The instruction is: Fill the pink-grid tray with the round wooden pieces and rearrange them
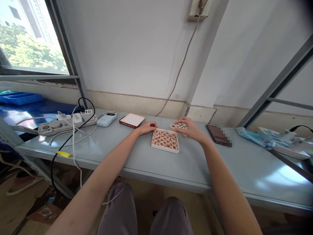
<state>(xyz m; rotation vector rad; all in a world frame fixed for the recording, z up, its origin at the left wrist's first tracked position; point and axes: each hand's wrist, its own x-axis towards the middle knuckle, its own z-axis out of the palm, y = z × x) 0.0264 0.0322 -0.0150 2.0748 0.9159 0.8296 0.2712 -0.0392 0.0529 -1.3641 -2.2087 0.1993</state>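
A shallow white box (165, 149) sits on the grey table, filled with rows of round xiangqi pieces (164, 139) with red characters. My left hand (146, 127) is at the box's far left corner, fingers curled and their tips against its edge. Just behind the box's far right corner is a cluster of xiangqi pieces with dark characters (179, 126). My right hand (190, 128) closes around this cluster, thumb on the near side and fingers on the far side. Part of the cluster is hidden by the hand.
A dark red box lid (132, 120) with a white top lies behind my left hand. Farther left are a light blue device (107, 119) and a power strip (67, 124) with trailing cables. To the right lie a phone (218, 134) and a blue plastic packet (254, 137).
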